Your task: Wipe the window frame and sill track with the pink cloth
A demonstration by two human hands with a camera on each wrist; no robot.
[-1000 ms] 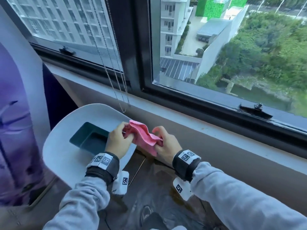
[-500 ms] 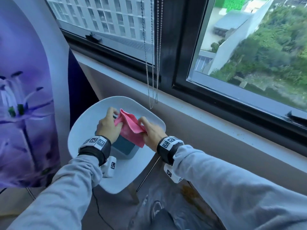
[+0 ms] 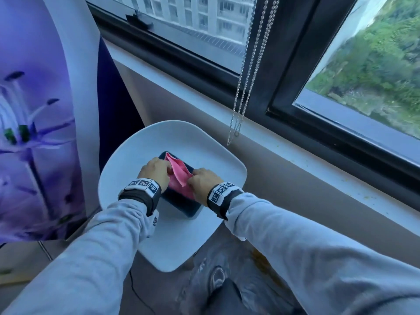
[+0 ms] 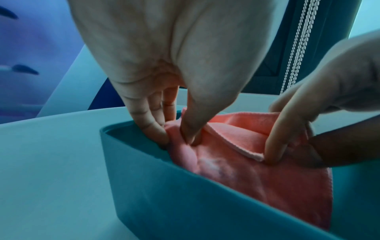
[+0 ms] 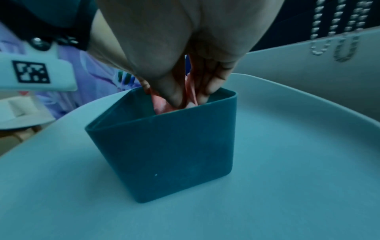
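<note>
The soft pink microfibre cloth (image 3: 179, 178) lies bunched inside a dark teal rectangular plastic tub (image 4: 185, 203), its folds rising just above the rim. The tub stands near the middle of a white rounded chair seat (image 3: 200, 144), a little toward the seat's near edge. The left hand (image 3: 155, 170) pinches the cloth's left side between thumb and curled fingers (image 4: 150, 123); the right hand (image 3: 204, 181) pinches its right side, fingertips (image 5: 207, 91) dipping inside the tub. Behind the seat's far edge run the pale window sill (image 3: 295, 153) and the black window frame (image 3: 293, 64), with a silver bead chain (image 3: 244, 87) hanging before them.
</note>
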